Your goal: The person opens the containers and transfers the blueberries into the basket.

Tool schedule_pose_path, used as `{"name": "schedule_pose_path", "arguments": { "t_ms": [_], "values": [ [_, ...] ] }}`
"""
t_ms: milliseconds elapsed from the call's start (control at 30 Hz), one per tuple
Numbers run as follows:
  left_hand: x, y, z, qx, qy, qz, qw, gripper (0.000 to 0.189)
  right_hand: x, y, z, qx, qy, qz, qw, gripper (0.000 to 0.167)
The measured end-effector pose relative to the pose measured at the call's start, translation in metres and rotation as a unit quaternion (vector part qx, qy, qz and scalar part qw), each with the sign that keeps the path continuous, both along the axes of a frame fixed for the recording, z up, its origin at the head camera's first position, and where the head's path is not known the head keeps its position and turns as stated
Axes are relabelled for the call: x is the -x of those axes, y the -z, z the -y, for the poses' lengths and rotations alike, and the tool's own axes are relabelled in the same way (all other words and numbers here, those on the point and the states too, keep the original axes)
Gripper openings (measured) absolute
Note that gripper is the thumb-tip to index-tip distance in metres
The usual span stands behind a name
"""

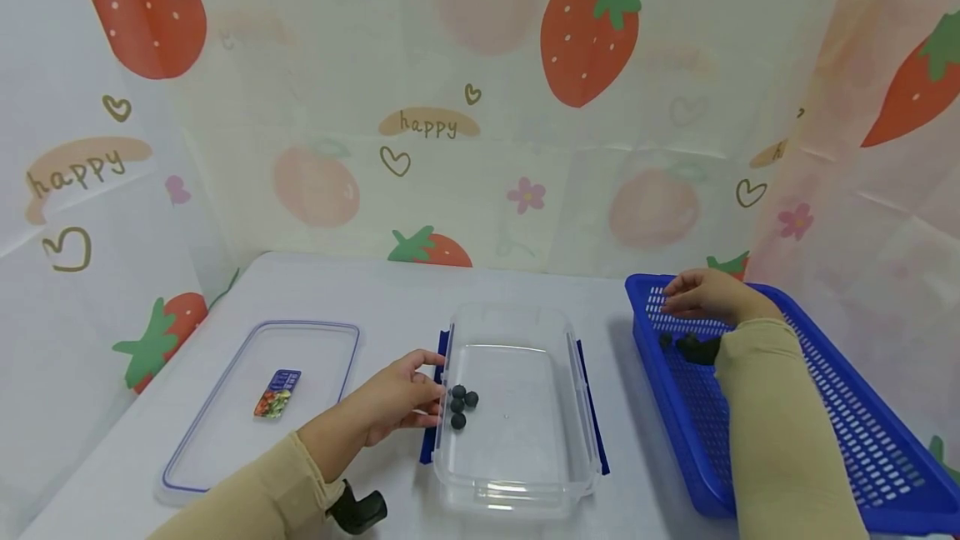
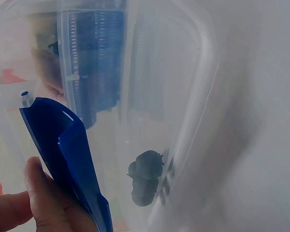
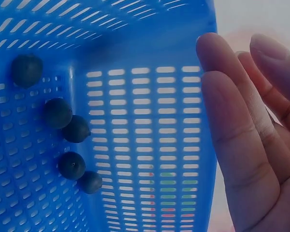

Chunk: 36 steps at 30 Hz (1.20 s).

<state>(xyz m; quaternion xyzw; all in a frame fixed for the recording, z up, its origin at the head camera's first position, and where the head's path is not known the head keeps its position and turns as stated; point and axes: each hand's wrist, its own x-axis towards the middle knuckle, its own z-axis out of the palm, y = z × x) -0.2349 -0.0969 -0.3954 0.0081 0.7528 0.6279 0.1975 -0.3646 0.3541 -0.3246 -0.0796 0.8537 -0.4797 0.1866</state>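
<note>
My left hand is at the left side of a clear plastic box, its fingertips touching the blue side clip, which hangs outward. Inside the box, along its left side, lie several dark blueberry-like balls, seen through the wall as a cluster of balls in the left wrist view. Over the far end of a blue basket is my right hand, fingers loosely bent and thumb apart, holding nothing. Several more dark balls rest in the basket below that hand.
To the left lies a clear lid with a blue seal, bearing a small printed packet or label. The box's right blue clip also hangs outward. A strawberry-print cloth stands behind the white table.
</note>
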Motion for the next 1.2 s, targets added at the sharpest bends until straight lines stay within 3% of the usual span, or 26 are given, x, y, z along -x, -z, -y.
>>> {"name": "schedule_pose_path", "arguments": {
  "t_ms": [300, 533, 733, 967, 1200],
  "values": [
    [0.001, 0.000, 0.000, 0.000, -0.003, 0.002, 1.0000, 0.044, 0.003, -0.015, 0.020, 0.010, -0.008, -0.026, 0.9996, 0.036],
    [0.001, 0.000, 0.000, -0.004, -0.003, 0.004, 1.0000, 0.043, 0.004, -0.036, 0.074, -0.052, -0.056, -0.074, 0.9944, 0.031],
    [0.001, 0.001, 0.000, -0.005, -0.003, 0.004, 1.0000, 0.044, -0.001, -0.042, 0.123, -0.078, -0.099, -0.081, 0.9887, 0.029],
    [0.000, 0.000, 0.000, 0.000, -0.001, 0.001, 1.0000, 0.043, 0.000, -0.031, 0.171, -0.059, -0.164, -0.062, 0.9828, 0.018],
    [0.000, -0.001, 0.000, -0.001, -0.003, 0.004, 1.0000, 0.044, -0.004, -0.012, 0.213, -0.079, -0.184, -0.049, 0.9785, 0.014]
  ]
}}
